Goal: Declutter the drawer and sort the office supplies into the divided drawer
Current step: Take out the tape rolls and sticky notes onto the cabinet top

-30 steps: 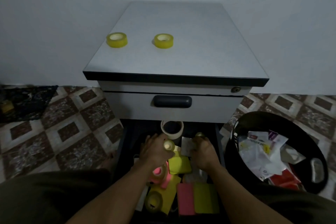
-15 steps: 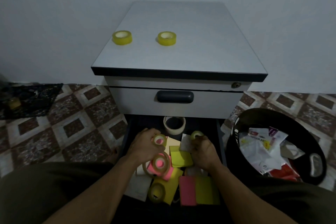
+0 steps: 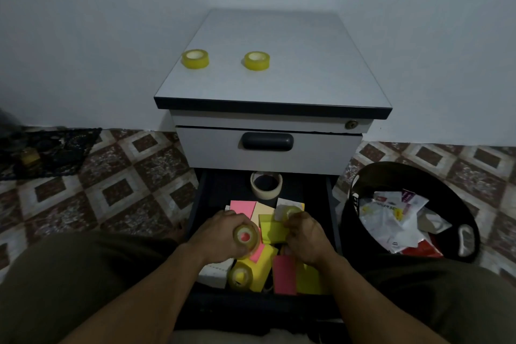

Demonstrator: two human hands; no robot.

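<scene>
Tape rolls and sticky notes crowd the open lower drawer [image 3: 223, 187] of a grey cabinet. The left hand [image 3: 217, 237] has its grip closed round a clear tape roll [image 3: 245, 237], held over the near left part of the drawer with the roll's hole facing the camera. The right hand [image 3: 307, 237] pinches a smaller clear roll [image 3: 290, 211] at its fingertips, just above a white slip of paper near the drawer's middle. Between the two hands lies a yellow-green note pad [image 3: 272, 230]; a pink pad [image 3: 242, 208] sits just beyond the left hand. At the far end of the drawer a cream masking tape roll [image 3: 266, 186] stands tilted, well apart from the rest. Nearer the person, a third clear roll [image 3: 240, 276] rests on yellow notes, beside a white box [image 3: 216, 272] on its left and a red-pink pad [image 3: 284, 274] and a yellow pad [image 3: 308, 279] on its right. The upper drawer [image 3: 321, 151] is closed. On the cabinet top [image 3: 307, 64] two yellow tape rolls [image 3: 195, 58] [image 3: 257, 60] lie flat, apart, toward the left. A black bin [image 3: 363, 184] on the tiled floor [image 3: 111, 176] to the right holds crumpled wrappers [image 3: 391, 215].
</scene>
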